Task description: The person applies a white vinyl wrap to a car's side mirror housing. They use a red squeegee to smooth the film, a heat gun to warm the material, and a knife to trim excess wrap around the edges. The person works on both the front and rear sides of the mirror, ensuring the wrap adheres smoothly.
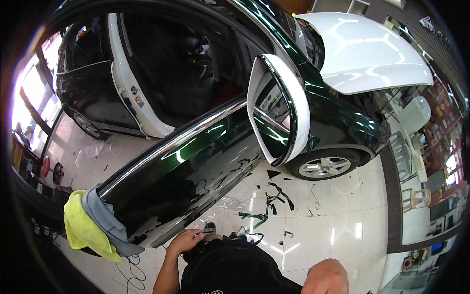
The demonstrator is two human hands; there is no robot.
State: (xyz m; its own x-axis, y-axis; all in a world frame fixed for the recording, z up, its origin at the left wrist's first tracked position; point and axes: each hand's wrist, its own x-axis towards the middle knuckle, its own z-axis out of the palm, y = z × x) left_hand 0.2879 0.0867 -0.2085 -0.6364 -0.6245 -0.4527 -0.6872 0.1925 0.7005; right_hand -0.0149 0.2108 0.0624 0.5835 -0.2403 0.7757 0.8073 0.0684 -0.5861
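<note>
My left hand (188, 240) is in front of my waist, below the lower edge of the open car door (196, 161). Its fingers are bent together, and I cannot make out what is in them. At the lower right, my right hand (327, 277) looks curled into a fist over the tiled floor, its fingertips turned out of sight. The door has a glossy dark green film with a chrome strip. A white-backed side mirror (293, 108) juts out above it. Over the door's left end hang a yellow-green cloth (85, 223) and a grey cloth (105, 218).
Dark film scraps (279, 196) litter the tiled floor beside the front wheel (325, 166). The white hood (367, 54) stands raised. A cable (132, 277) trails below the cloths. Another dark car (88, 83) stands at the left. Furniture, including a chair (418, 197), lines the right side.
</note>
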